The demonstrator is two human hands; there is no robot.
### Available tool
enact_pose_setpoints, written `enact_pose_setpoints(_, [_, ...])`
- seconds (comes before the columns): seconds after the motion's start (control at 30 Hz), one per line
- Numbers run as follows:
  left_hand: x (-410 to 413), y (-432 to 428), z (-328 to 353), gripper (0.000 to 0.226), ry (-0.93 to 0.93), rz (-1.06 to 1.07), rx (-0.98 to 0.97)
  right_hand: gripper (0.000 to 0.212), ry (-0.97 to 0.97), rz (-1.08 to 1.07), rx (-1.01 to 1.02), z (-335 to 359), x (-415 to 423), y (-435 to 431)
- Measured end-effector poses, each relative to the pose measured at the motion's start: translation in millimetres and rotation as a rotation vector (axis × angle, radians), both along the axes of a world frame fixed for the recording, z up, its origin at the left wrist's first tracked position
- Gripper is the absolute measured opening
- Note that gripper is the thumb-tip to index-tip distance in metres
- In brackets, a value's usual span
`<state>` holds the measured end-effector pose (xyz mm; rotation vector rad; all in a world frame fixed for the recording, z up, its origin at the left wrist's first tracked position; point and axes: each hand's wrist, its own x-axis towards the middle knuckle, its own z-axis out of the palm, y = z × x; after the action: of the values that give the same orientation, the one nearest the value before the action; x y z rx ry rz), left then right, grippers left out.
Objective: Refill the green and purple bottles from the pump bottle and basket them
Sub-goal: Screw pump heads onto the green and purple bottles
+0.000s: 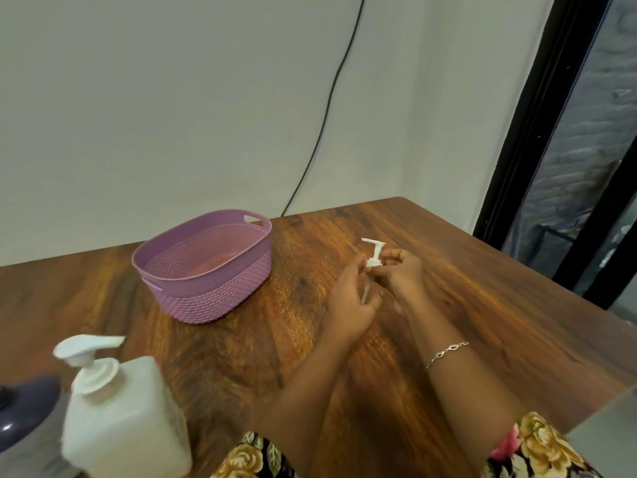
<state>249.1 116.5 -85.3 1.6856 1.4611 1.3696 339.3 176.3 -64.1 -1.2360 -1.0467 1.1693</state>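
Pump bottle [127,419] blurred, small pump [375,251] — tube [366,292] half-hidden

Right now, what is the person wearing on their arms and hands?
No gloves: the left hand and right hand are bare. A thin silvery chain bracelet circles the right wrist. The left sleeve and right sleeve are dark cloth printed with yellow flowers; the right one shows pink too.

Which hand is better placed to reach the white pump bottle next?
Left, probably. The pump bottle stands at the person's left; the left hand is nearer, the right hand would cross over. Both hold the small pump.
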Motion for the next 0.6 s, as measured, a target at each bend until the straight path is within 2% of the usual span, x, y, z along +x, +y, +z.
enact_pose_setpoints(0.17, [-11.0, -46.3, 17.0, 0.062, 0.127, 0.053, 0.205, 0.022, -0.208, 0.058, 0.197, 34.4, -15.4, -43.5])
enact_pose_setpoints(0.23, [-16.7, -65.1, 22.8, 0.063, 0.190, 0.115, 0.352, 0.017, -0.220, 0.088, 0.287, 49.9, -26.2, -61.2])
enact_pose_setpoints(0.33, [-27.1, -93.5, 31.1, 0.057, 0.262, 0.219, 0.540, 0.022, -0.242, 0.102, 0.361, 70.8, -43.4, -84.9])
enact_pose_setpoints(0.5, [-53.8, -144.2, 46.5, 0.042, 0.426, 0.421, 0.741, 0.031, -0.310, 0.161, 0.418, 97.7, -69.6, -122.3])
enact_pose_setpoints(0.6, [-75.6, -173.0, 56.4, 0.035, 0.407, 0.576, 0.871, 0.031, -0.351, 0.229, 0.448, 111.9, -77.2, -144.9])
